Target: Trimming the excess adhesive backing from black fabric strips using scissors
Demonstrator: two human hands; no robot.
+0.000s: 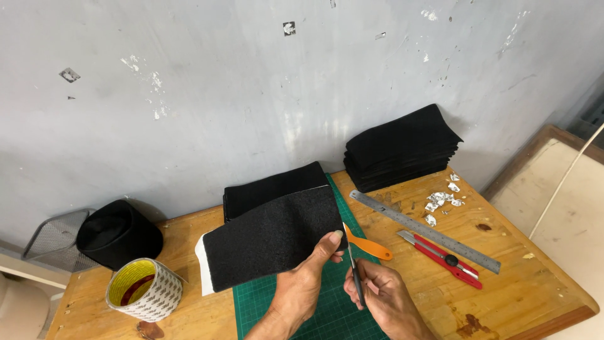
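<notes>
Currently: left hand (301, 286) pinching black felt sheet (274, 238); right hand (385, 299) gripping scissors (360, 261), apparently orange-handled, over green cutting mat (327, 315).

Left hand (302, 286) holds black felt sheet (274, 236); right hand (384, 296) seemingly grips scissors (360, 261).

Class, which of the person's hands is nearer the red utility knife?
Right. The right hand works scissors just left of the knife; the left hand, pinching the black fabric, is farther left.
</notes>
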